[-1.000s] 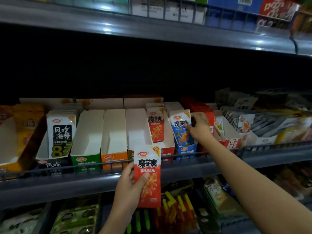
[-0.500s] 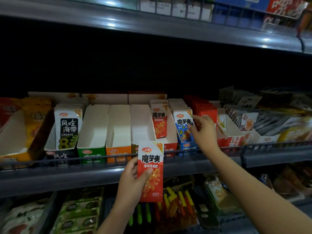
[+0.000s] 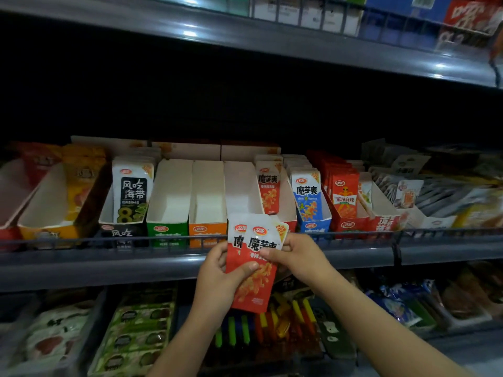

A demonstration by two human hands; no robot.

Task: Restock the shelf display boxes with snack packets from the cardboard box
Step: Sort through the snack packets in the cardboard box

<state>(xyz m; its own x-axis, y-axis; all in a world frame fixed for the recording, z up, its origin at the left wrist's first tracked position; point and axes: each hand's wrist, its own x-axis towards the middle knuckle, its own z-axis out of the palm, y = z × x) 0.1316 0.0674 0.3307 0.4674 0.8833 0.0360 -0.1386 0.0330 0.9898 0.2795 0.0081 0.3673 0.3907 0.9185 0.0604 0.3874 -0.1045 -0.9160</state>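
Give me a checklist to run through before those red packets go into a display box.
1. Packets held: ok. The left hand and right hand both grip the red packets.
2. Count: ok. Two packets show, fanned apart.
3. Matching box: ok. The red display box holds the same red design, with room in front.
4. Facing: ok. Printed fronts face out, upright.
5. Path: ok. Nothing stands between the hands and the wire rail.
6. Supply cardboard box: cannot tell, out of view.
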